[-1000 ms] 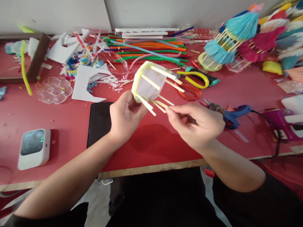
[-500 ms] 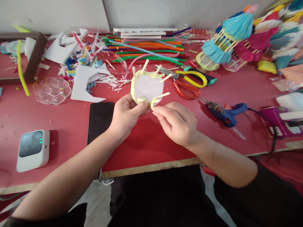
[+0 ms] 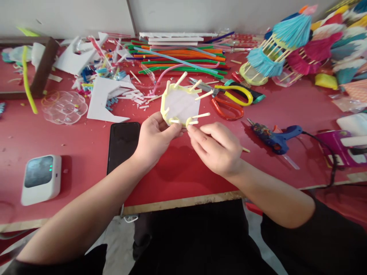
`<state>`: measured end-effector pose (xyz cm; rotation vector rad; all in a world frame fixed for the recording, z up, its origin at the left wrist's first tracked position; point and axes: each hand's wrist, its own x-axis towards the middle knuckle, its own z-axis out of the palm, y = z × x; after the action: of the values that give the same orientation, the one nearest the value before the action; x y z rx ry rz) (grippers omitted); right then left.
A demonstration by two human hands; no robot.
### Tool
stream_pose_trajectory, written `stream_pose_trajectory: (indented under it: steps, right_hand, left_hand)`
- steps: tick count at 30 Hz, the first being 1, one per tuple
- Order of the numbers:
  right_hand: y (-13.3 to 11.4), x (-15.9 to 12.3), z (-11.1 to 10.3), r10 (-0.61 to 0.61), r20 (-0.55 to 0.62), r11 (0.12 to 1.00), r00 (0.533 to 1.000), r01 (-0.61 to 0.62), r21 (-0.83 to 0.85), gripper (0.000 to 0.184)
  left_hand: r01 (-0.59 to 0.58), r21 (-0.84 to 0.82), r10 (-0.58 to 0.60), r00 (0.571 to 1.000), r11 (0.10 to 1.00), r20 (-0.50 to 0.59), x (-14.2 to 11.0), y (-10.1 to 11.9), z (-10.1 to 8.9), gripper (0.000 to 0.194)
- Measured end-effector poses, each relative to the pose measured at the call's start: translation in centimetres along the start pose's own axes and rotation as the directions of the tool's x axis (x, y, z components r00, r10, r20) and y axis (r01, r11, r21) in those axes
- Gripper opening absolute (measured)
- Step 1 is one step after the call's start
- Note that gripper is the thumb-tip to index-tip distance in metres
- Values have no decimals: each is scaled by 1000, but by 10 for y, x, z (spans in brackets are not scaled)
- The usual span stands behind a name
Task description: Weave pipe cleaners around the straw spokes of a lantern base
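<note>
My left hand [image 3: 153,138] pinches the near rim of a small craft frame [image 3: 180,105]: a white panel ringed with pale yellow strip, with several short wooden sticks pointing up and outward. My right hand [image 3: 215,147] is curled, its fingertips pressing the yellow rim at the frame's lower right. A thin stick [image 3: 246,149] pokes out behind that hand's knuckles. Both hands hover just above the red table [image 3: 183,175].
A black phone [image 3: 122,142] lies left of my hands, a white device [image 3: 41,178] farther left. Scissors [image 3: 229,100] and a blue glue gun [image 3: 275,135] with its cord lie to the right. Colourful straws [image 3: 180,57], white foam scraps [image 3: 103,97] and finished fringed lanterns [image 3: 283,42] fill the back.
The frame was turned from lying on its side with sticks pointing right to facing up. My right hand moved from the stick ends to the yellow rim.
</note>
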<state>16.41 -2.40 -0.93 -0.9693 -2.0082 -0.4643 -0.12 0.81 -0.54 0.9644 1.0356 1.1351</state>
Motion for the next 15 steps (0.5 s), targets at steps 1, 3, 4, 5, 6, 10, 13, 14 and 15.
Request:
stream_pose_trajectory:
  steps: [1,3,4,5,6,10,13,14,15]
  right_hand:
    - [0,0,1,-14,11,1000,1000,14,-24,25]
    - [-1,-1,3,-21,27,998,999,22,-56,22]
    - [-1,-2,5,-15,32,998,999,17,-63,21]
    - [-1,-3,6,-5,37,998,999,7,-64,21]
    - [-1,-4,7,8,46,998,999,-5,-63,21]
    - [0,-7,8,23,97,998,995,-18,-56,22]
    - [0,-7,8,-2,89,998,996,7,-60,20]
    - [1,-6,8,-12,86,998,996,17,-60,20]
    - [1,-6,7,-19,87,998,996,24,-60,20]
  left_hand:
    - [-5,12,5,1000,1000,4,0,0,0,17]
    - [-16,35,15,1000,999,15,-1,0,1,20]
    - [-20,40,19,1000,999,18,-1,0,1,21]
    - [-20,40,19,1000,999,19,-1,-1,1,22]
    - [-16,36,16,1000,999,17,-1,-1,1,22]
    - [19,21,-20,999,1000,27,1,0,-1,20]
    - [35,12,-35,999,999,41,2,1,-2,18]
    - [42,6,-42,998,999,41,3,1,-3,18]
    - [52,2,-52,998,999,38,3,2,-3,18]
